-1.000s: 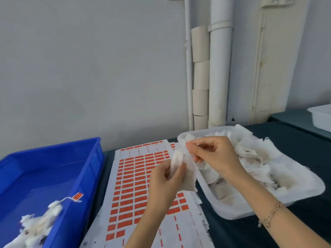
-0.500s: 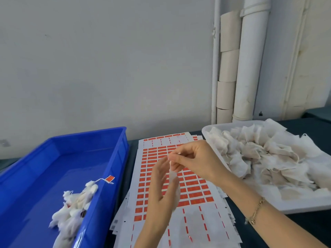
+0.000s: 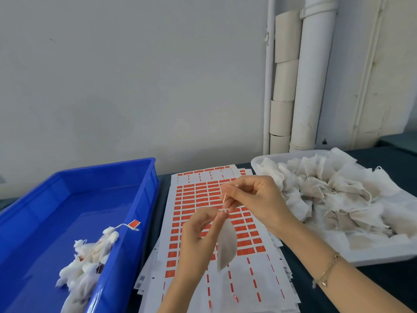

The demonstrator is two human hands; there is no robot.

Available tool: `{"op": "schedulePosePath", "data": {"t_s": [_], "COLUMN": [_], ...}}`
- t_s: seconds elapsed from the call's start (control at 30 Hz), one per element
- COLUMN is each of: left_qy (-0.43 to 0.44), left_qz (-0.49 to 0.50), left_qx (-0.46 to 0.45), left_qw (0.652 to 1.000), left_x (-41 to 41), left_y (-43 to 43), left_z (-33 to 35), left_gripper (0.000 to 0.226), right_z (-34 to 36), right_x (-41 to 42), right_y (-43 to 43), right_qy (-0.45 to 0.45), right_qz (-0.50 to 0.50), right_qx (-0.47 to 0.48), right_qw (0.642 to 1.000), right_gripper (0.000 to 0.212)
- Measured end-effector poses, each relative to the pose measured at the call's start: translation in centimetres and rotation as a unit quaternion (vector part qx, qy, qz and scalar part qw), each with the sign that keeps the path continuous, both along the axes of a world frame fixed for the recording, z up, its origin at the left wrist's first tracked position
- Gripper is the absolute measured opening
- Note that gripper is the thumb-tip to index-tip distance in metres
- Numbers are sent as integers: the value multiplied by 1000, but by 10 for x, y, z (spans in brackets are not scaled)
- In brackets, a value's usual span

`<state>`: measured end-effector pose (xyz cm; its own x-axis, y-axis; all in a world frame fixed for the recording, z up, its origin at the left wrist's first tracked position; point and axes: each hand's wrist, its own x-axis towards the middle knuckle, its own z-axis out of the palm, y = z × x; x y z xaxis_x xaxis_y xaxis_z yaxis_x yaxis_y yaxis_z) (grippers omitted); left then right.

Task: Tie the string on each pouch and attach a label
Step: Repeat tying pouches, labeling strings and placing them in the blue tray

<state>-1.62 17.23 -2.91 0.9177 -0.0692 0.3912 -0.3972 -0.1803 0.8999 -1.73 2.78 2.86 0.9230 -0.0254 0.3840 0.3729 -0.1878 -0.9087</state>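
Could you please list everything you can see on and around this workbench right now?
blue bin: one, blue, left on the table.
finished pouches: a heap, white, near corner of the blue bin; one bears an orange label.
label sheets: a stack, white with orange, table centre.
white tray: one, white, right.
untied pouches: a pile, off-white, in the white tray.
pouch: one, white, held above the label sheets.
string: one, pale, rising from the pouch.
table: one, dark, under everything.
pipe: one, white, on the back wall.
bracelet: one, gold, right wrist.
left hand: one, pinching the pouch's top.
right hand: one, pinching the string.
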Motion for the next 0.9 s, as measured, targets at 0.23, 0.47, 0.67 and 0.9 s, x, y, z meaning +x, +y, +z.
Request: {"op": "schedulePosePath", "data": {"t_s": [0.23,0.47,0.67,0.9], "left_qy": [-21,36,198,228], "left_qz": [-6,-85,-146,-160], "left_qx": [16,12,-101,-345], "left_qw": [1000,996,964,896], "left_x": [0,-8,-9,-1], "left_y": [0,1,11,16], "left_z": [-14,-13,-12,-15], "left_gripper": [21,30,38,36], "right_z": [10,11,-4,-67], "right_x": [-11,-11,8,-15], "right_y": [4,5,-14,-17], "right_qy": [9,27,42,32], "right_qz": [1,-10,-99,-145], "right_qx": [115,168,195,-80], "right_qw": [993,985,975,986], "right_gripper": [23,21,20,16]}}
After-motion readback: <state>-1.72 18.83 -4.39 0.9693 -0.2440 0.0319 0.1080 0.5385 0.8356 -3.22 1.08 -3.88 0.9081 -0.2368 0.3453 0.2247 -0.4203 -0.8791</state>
